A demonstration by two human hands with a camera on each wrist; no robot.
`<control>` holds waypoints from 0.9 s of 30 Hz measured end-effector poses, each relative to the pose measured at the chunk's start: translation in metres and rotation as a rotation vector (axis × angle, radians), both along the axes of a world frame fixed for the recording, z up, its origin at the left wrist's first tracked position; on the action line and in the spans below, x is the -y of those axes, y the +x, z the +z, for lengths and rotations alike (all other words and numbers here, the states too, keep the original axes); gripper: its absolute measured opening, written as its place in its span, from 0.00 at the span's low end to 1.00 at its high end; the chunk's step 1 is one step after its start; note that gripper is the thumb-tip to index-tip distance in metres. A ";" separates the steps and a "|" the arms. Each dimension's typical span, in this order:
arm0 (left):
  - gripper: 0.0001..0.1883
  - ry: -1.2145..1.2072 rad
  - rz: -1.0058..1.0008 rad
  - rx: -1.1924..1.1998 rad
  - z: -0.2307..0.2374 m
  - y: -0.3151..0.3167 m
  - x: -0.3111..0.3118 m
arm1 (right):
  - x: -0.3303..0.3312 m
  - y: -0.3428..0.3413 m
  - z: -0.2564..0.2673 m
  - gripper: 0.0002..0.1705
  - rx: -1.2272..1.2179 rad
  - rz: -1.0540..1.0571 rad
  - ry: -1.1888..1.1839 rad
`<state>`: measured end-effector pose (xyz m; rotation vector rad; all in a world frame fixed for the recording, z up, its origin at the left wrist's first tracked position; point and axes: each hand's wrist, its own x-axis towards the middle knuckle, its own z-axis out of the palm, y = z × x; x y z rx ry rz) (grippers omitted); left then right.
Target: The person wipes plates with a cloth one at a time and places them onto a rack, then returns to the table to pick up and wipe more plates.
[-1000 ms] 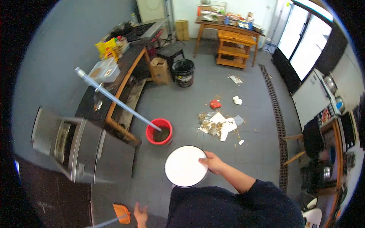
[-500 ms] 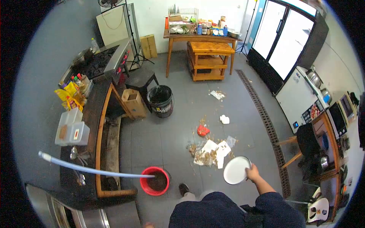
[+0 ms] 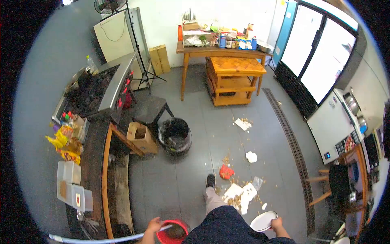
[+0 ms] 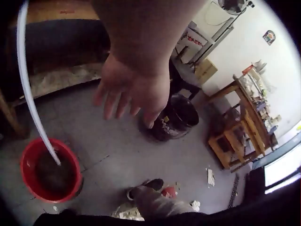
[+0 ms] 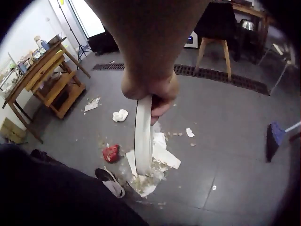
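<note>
My right hand [image 3: 277, 223] grips a round white plate [image 3: 263, 221] with a dark rim by its edge. In the right wrist view the plate [image 5: 143, 141] hangs edge-on, overlapping the scraps on the floor. My left hand [image 4: 134, 89] is empty, its fingers extended, and stands apart from the pale blue pole [image 4: 28, 89] in the left wrist view. That pole leans out of a red bucket [image 4: 28, 176] holding dark contents. White sheets [image 3: 245, 195] lie among brown crumbs on the floor, with a red crumpled piece [image 3: 226, 172] beside them.
A black bucket [image 3: 175, 136] stands beside a cardboard box [image 3: 141, 137] and a dark stool [image 3: 148, 110]. The counter [image 3: 97, 162] runs along the left. More white scraps [image 3: 251, 157] lie farther off. A floor drain [image 3: 288, 138] runs along the right, near a chair [image 3: 339, 183].
The person has stepped forward, so the red bucket and scraps sit lower in view. The plate has swung from the front to the right side, still in the right hand.
</note>
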<state>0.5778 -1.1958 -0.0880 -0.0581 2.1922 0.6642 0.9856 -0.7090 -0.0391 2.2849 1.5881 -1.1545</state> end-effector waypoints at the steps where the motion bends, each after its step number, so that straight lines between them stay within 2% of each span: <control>1: 0.30 -0.015 0.071 0.058 0.002 -0.022 -0.010 | -0.019 -0.027 0.000 0.22 -0.076 -0.027 0.078; 2: 0.30 -0.032 0.141 0.114 0.004 -0.049 -0.020 | -0.040 -0.056 0.001 0.22 -0.154 -0.055 0.151; 4: 0.30 -0.213 -0.064 0.036 0.004 -0.098 -0.028 | -0.095 -0.112 0.007 0.23 -0.177 0.002 0.152; 5: 0.31 -0.297 -0.170 -0.009 0.006 -0.122 -0.038 | -0.116 -0.150 0.029 0.21 -0.234 0.041 0.163; 6: 0.30 -0.278 -0.047 -0.054 0.024 -0.140 -0.060 | -0.143 -0.173 0.022 0.20 -0.275 0.078 0.246; 7: 0.30 -0.255 0.073 -0.100 0.064 -0.158 -0.099 | -0.167 -0.199 0.020 0.19 -0.313 0.117 0.328; 8: 0.30 -0.228 0.190 -0.148 0.087 -0.177 -0.126 | -0.193 -0.224 0.022 0.19 -0.322 0.204 0.320; 9: 0.29 -0.239 0.245 -0.139 0.078 -0.198 -0.134 | -0.196 -0.279 0.078 0.20 -0.298 0.150 0.279; 11: 0.29 -0.144 0.305 -0.108 0.093 -0.224 -0.172 | -0.226 -0.338 0.082 0.21 -0.340 0.140 0.340; 12: 0.28 -0.093 0.339 -0.088 0.095 -0.236 -0.192 | -0.255 -0.355 0.058 0.22 -0.254 0.353 0.420; 13: 0.28 -0.065 0.334 -0.061 0.062 -0.249 -0.189 | -0.272 -0.383 0.051 0.21 -0.276 0.403 0.441; 14: 0.27 -0.041 0.330 -0.036 0.006 -0.262 -0.168 | -0.286 -0.415 0.050 0.21 -0.324 0.457 0.467; 15: 0.27 -0.020 0.324 -0.014 -0.025 -0.278 -0.163 | -0.281 -0.464 0.101 0.20 -0.366 0.375 0.305; 17: 0.27 -0.068 0.297 -0.010 -0.028 -0.306 -0.185 | -0.317 -0.516 0.067 0.19 -0.562 0.573 0.527; 18: 0.27 -0.090 0.281 -0.008 -0.034 -0.322 -0.195 | -0.328 -0.543 0.072 0.19 -0.549 0.578 0.498; 21: 0.27 -0.100 0.288 -0.204 -0.056 -0.378 -0.230 | -0.353 -0.653 0.122 0.19 -0.532 0.612 0.480; 23: 0.17 0.056 0.386 -0.140 -0.084 -0.431 -0.250 | -0.366 -0.715 0.160 0.19 -0.553 0.660 0.534; 25: 0.13 0.438 0.622 0.082 -0.108 -0.502 -0.268 | -0.393 -0.770 0.184 0.19 -0.612 0.652 0.512; 27: 0.14 1.032 0.965 0.520 -0.097 -0.564 -0.303 | -0.423 -0.818 0.206 0.20 -0.621 0.698 0.568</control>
